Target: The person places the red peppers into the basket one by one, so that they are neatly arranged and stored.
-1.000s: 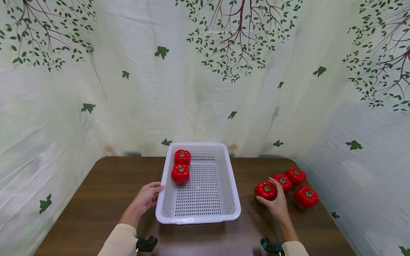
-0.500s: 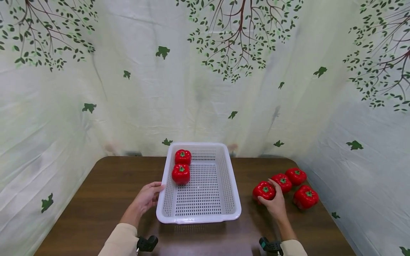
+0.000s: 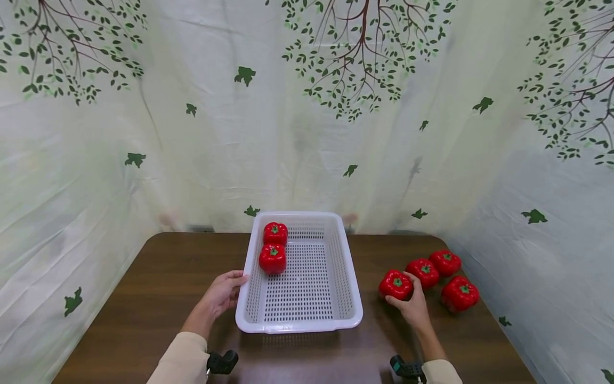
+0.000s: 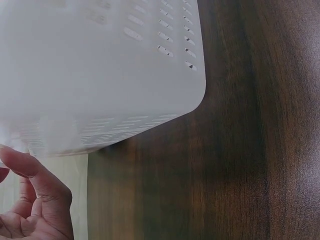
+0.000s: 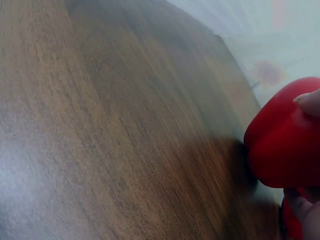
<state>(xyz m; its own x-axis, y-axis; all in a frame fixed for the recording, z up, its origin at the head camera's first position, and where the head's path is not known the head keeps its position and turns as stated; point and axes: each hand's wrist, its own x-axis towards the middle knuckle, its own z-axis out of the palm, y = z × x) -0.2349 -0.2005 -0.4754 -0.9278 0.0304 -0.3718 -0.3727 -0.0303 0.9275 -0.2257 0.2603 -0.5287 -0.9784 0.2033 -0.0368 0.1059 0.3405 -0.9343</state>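
A white perforated plastic basket lies on the table with two red bell peppers inside, one pepper behind the other pepper along its left side. My left hand pinches the basket's left rim; the left wrist view shows the curled fingers beside the basket wall. To the right, my right hand grips a red bell pepper with a green stem. Seen from the right wrist, fingers and thumb hold that pepper from two sides, close over the tabletop.
Three more red bell peppers stand at the table's right: one just behind the held one, one farther back, one near the right edge. A pale curtain with leaf prints surrounds the brown table.
The right hand has drawn its bell pepper slightly left, away from the pepper behind it, and its grip looks closer. The left hand and basket keep their places.
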